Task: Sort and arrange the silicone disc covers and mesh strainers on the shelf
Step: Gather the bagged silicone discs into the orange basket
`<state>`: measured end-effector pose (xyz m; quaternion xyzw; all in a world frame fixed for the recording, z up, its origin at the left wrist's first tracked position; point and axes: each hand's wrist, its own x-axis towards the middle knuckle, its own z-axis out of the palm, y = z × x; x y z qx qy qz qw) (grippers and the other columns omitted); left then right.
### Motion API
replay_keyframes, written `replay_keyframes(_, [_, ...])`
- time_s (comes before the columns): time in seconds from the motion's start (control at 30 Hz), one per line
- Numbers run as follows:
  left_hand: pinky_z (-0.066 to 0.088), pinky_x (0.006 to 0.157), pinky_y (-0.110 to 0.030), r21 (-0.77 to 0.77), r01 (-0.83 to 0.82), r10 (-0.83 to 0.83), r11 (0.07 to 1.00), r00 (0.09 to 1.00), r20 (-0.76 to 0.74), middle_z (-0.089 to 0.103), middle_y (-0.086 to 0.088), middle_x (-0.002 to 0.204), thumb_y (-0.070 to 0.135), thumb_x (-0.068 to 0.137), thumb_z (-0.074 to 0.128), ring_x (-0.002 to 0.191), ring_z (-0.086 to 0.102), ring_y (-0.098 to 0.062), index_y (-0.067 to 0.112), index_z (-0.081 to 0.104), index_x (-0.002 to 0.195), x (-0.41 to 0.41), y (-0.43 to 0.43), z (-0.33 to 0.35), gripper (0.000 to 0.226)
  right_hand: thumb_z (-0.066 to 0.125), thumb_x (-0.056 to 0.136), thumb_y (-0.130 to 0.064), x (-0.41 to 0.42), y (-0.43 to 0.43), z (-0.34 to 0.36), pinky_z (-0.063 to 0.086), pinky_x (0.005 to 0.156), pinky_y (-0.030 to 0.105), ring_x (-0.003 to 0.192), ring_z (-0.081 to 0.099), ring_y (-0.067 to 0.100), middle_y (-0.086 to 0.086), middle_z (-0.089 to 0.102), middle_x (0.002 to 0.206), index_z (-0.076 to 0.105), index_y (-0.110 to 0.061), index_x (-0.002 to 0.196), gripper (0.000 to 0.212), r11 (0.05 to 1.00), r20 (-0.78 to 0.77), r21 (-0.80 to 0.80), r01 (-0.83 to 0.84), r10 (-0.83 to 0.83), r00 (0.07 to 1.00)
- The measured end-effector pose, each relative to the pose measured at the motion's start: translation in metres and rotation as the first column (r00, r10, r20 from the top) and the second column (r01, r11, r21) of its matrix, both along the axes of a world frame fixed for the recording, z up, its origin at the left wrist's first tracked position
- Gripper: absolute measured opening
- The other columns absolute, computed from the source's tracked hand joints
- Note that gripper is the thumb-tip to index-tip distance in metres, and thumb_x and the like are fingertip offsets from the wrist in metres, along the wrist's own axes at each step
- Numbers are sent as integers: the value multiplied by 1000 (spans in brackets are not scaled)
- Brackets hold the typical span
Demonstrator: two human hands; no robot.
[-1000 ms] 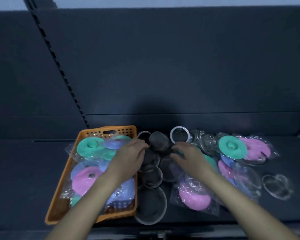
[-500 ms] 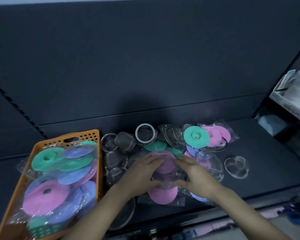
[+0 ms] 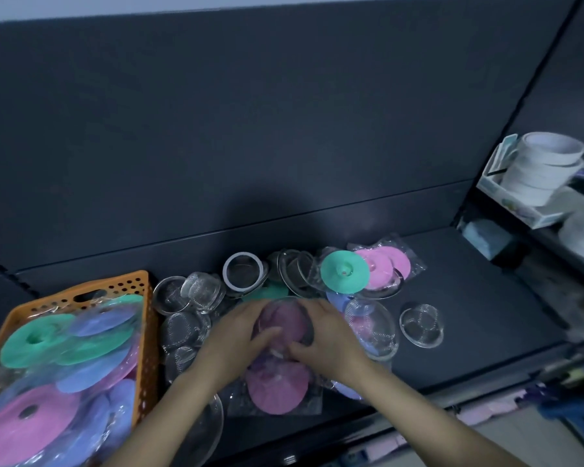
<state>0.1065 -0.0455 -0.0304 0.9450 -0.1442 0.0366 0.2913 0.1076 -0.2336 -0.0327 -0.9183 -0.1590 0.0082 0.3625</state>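
Head view: left hand (image 3: 236,335) and right hand (image 3: 332,337) both curl fingers round one mesh strainer (image 3: 285,320), mid shelf (image 3: 469,298), above a bagged pink disc cover (image 3: 277,389). Orange basket (image 3: 147,348) of disc covers stands just left of loose strainers (image 3: 182,326).

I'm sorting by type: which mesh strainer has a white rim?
The white-rimmed strainer at the back of the pile, left of the green disc cover; the other strainers show bare metal rims.

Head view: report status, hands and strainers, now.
Left hand and right hand both grip one mesh strainer. Bagged pink disc cover beneath. Loose strainers crowd both sides.
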Motion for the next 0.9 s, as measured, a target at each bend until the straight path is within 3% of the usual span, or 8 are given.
replay_keyframes(0.07, [38, 100, -26, -39, -20, 19, 999, 999, -27, 56, 2, 131, 51, 88, 51, 119, 51, -14, 21, 48, 134, 3, -5, 6, 55, 61, 57, -50, 2, -6, 8, 34, 85, 5, 103, 49, 5, -6, 55, 114, 52, -24, 125, 73, 983, -59, 163, 86, -78, 995])
replay_keyframes(0.2, [40, 96, -30, -189, -136, 126, 973, 990, -67, 56, 8, 127, 63, 89, 31, 114, 53, -9, 25, 37, 140, 6, -23, 15, 64, 76, 60, -36, 10, -29, 19, 37, 79, 3, 96, 54, -3, -20, 57, 104, 55, -30, 110, 54, 870, -142, 431, 242, -200, 970])
replay_keyframes(0.3, [39, 91, -26, -189, -125, 119, 974, 992, -43, 58, 5, 125, 51, 94, 36, 111, 54, -12, 18, 46, 134, 14, -39, 18, 53, 77, 73, -7, 23, -57, 26, 42, 74, 5, 87, 59, -7, -15, 63, 98, 59, -23, 108, 42, 750, -147, 576, 324, -295, 944])
replay_keyframes(0.43, [40, 89, -24, -48, -41, 40, 998, 999, -18, 62, -3, 119, 29, 94, 54, 105, 57, -16, 13, 56, 124, 27, -62, 13, 34, 73, 79, -11, 41, -106, 32, 49, 76, 16, 83, 61, -1, -11, 65, 97, 59, -22, 111, 37, 527, -274, 713, 463, -398, 875])
replay_keyframes(0.53, [37, 88, -20, -28, -4, 4, 1000, 1000, -3, 61, -4, 121, 26, 93, 56, 109, 57, -18, 13, 57, 124, 37, -82, 14, 34, 75, 76, -19, 54, -148, 23, 48, 82, 17, 92, 61, 0, -6, 63, 106, 56, -19, 121, 48, 630, -204, 511, 585, -572, 794])
replay_keyframes(0.63, [36, 90, -20, 37, 51, -51, 998, 999, 6, 58, -6, 128, 27, 93, 55, 115, 54, -20, 13, 51, 130, 55, -102, 17, 40, 76, 73, -26, 64, -188, 12, 46, 96, 38, 106, 57, 21, 8, 62, 111, 56, -12, 122, 54, 676, -155, 276, 683, -671, 726])
replay_keyframes(0.8, [26, 105, -25, 245, 154, -128, 957, 985, -117, 39, -11, 145, 27, 90, 56, 131, 38, -24, 10, 31, 144, 95, -133, 13, 61, 73, 73, -32, 70, -228, -7, 42, 85, 30, 103, 54, 33, 18, 55, 111, 53, -9, 121, 57, 720, -174, -37, 693, -688, 705])
replay_keyframes(0.9, [16, 112, -25, 308, 197, -141, 931, 971, -195, 27, -10, 152, 31, 88, 60, 139, 23, -22, 9, 22, 147, 114, -143, 5, 73, 73, 74, -33, 69, -240, -16, 45, 92, 38, 106, 53, 37, 18, 51, 112, 50, -12, 127, 61, 738, -167, -179, 651, -674, 719])
